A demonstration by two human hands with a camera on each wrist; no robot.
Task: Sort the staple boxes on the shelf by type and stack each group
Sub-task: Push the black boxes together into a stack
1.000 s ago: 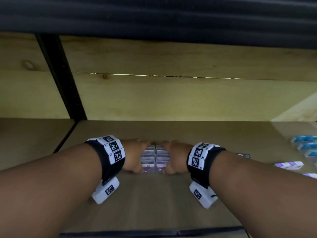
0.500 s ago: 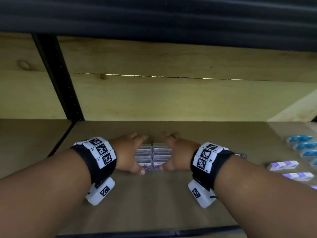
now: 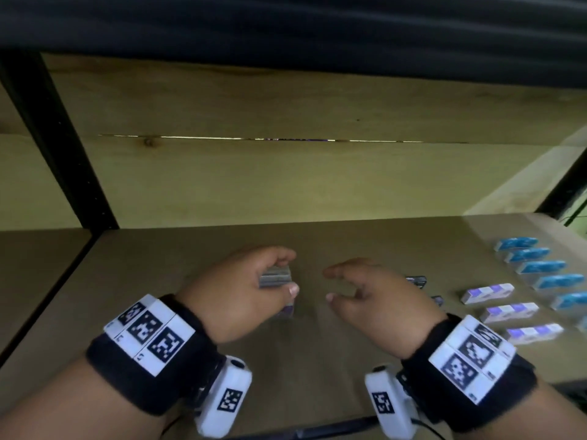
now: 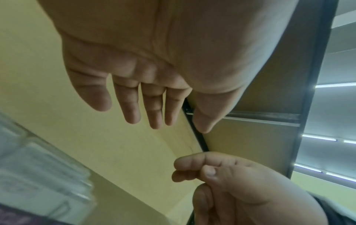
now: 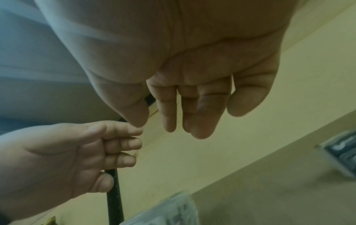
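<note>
A stack of purple-and-white staple boxes (image 3: 275, 277) stands mid-shelf, blurred, with its purple front (image 3: 288, 310) showing below my left thumb. My left hand (image 3: 290, 273) hovers just over it. In the left wrist view the left hand (image 4: 173, 127) has straight, spread fingers with nothing between them, and the stack (image 4: 38, 175) is a blur below. My right hand (image 3: 328, 285) floats to the right of the stack, apart from it, fingers relaxed and empty; the right wrist view shows the same right hand (image 5: 159, 127).
Several blue boxes (image 3: 521, 243) lie in a column at the far right, with three purple-and-white boxes (image 3: 487, 292) beside them. Two small dark items (image 3: 416, 280) sit behind my right hand. A black post (image 3: 57, 147) stands left, against the wooden back panel (image 3: 286, 185).
Both hands, which pressed the sides of the stacked boxes, have let go, lifted and drawn apart; the right hand has shifted right. The camera has turned slightly right.
</note>
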